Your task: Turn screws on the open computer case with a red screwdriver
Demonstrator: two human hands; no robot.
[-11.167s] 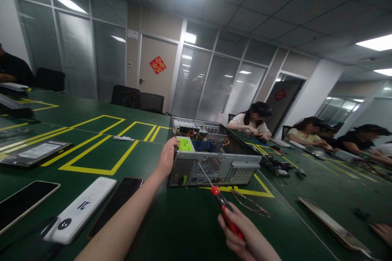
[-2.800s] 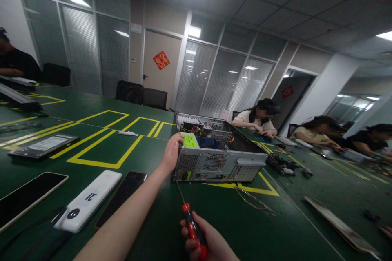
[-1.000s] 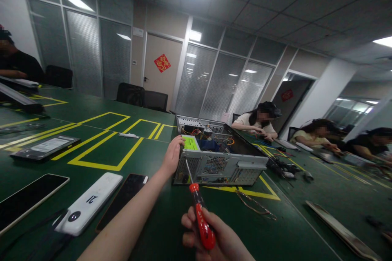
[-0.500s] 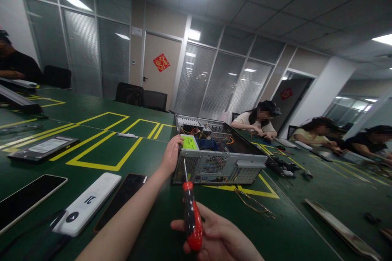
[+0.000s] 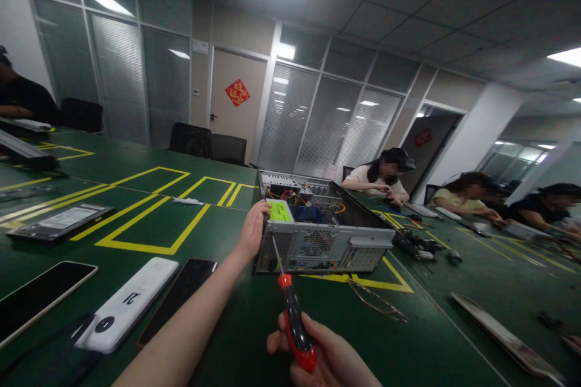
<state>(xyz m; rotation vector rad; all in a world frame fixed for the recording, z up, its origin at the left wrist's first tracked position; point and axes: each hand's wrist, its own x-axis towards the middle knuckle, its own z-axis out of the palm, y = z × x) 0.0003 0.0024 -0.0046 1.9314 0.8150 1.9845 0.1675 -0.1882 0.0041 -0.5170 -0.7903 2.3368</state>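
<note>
An open computer case (image 5: 342,248) lies on the green table, its back panel towards me. A power supply with a yellow-green label (image 5: 280,211) sits in its left corner. My left hand (image 5: 254,231) grips the case's left edge beside this power supply, the fingers closed over the rim. In my right hand (image 5: 324,347) is a screwdriver (image 5: 297,320) with a red and black handle. Its shaft points up and away, and the tip is at the left part of the back panel; whether it touches a screw I cannot make out.
To the left lie a hard drive (image 5: 61,222), a white device marked 21 (image 5: 131,299) and two phones. Eyeglasses (image 5: 376,300) lie right of the screwdriver. Dark cables (image 5: 420,246) are bunched right of the case. Several people sit around the table.
The screwdriver's handle has swung to the right with my right hand, so the shaft slants more. My left hand stays on the case.
</note>
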